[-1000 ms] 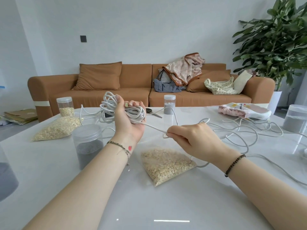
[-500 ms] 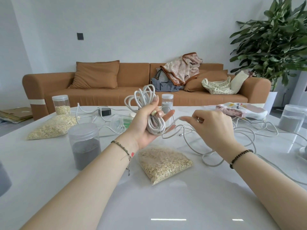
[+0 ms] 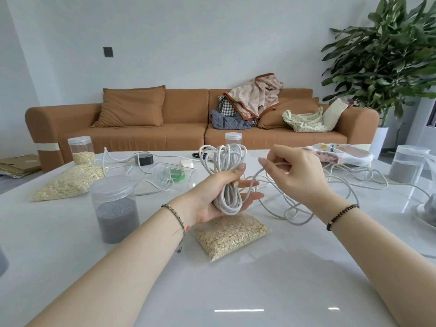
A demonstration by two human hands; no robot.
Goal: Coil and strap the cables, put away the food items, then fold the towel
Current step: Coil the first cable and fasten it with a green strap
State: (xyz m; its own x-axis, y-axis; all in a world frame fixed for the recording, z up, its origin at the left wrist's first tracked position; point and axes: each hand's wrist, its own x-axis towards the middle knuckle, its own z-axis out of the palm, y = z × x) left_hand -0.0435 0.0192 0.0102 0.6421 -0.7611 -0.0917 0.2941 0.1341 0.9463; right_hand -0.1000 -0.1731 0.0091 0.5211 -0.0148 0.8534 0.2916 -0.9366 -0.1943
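Holding a bundle of white round cable loops (image 3: 227, 178) upright in the left hand (image 3: 210, 199), above the glossy white table (image 3: 236, 291). Thumb wrapped across the front, fingers stretched out behind, clamping the waist of the bundle so the turns cannot spring apart.

Pinching the free run of white cable (image 3: 295, 217) between thumb and curled fingers of the right hand (image 3: 295, 175), just beside the bundle and level with its upper loops. Probably placed there to lay the next turn over the top. From that pinch, trailing down onto the table and off to the right in loose tangles, so seemingly plenty left to wind.

Directly beneath the left hand, lying flat: a clear bag of pale oat flakes (image 3: 231, 234), not yet put away. Near it on the left, a clear plastic jar of grey grains (image 3: 115, 208).

Beyond the bundle, a clear pouch with green bands (image 3: 175, 173), likely the straps, within easy reach for binding. At the far right edge, a pink and white patterned towel (image 3: 339, 154), unfolded.
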